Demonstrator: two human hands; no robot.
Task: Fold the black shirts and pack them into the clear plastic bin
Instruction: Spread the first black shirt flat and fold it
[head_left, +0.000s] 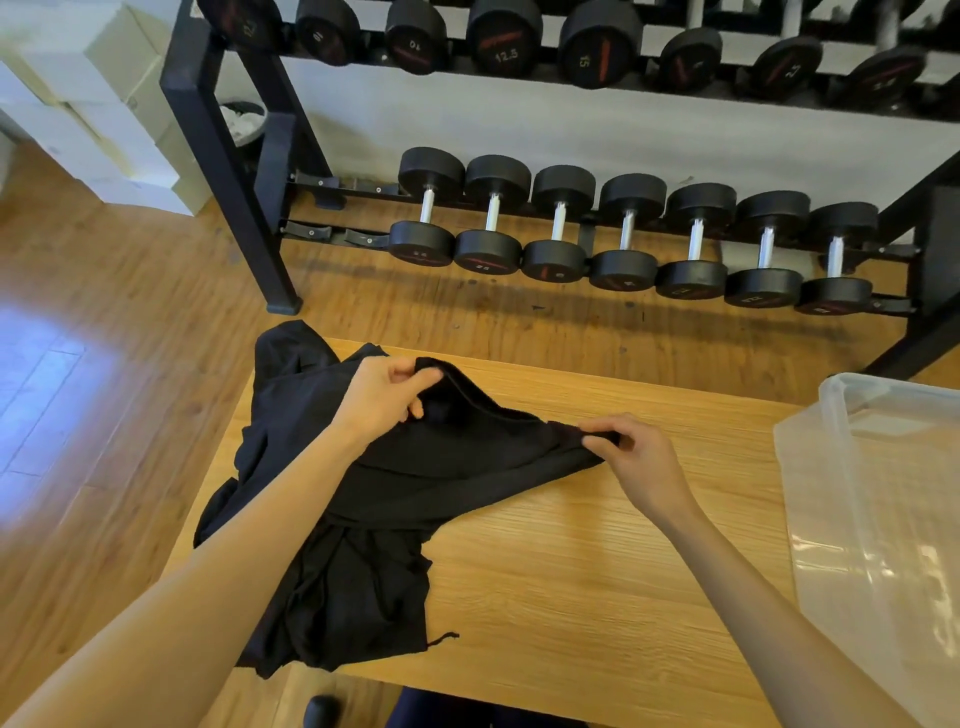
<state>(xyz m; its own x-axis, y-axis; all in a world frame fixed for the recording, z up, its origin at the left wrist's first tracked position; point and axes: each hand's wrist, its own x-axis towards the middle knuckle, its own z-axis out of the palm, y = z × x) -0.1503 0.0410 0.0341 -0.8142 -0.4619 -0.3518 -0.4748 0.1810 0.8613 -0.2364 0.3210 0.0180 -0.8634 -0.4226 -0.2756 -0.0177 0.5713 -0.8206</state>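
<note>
A black shirt (457, 462) is stretched above the wooden table (597, 597), held at two points along its upper edge. My left hand (382, 397) pinches the edge at its far left end. My right hand (636, 457) pinches the other end of that edge, further right. Under and behind the held shirt lies a loose heap of black shirts (343, 587) on the left part of the table, spilling over its left edge. The clear plastic bin (841, 467) stands at the table's right end, apart from both hands.
Behind the table stands a black dumbbell rack (228, 171) with several dumbbells (623, 234) on its lower rail and more on the upper one. Pale cardboard boxes (104, 104) are stacked at the far left. Wooden floor (104, 364) surrounds the table.
</note>
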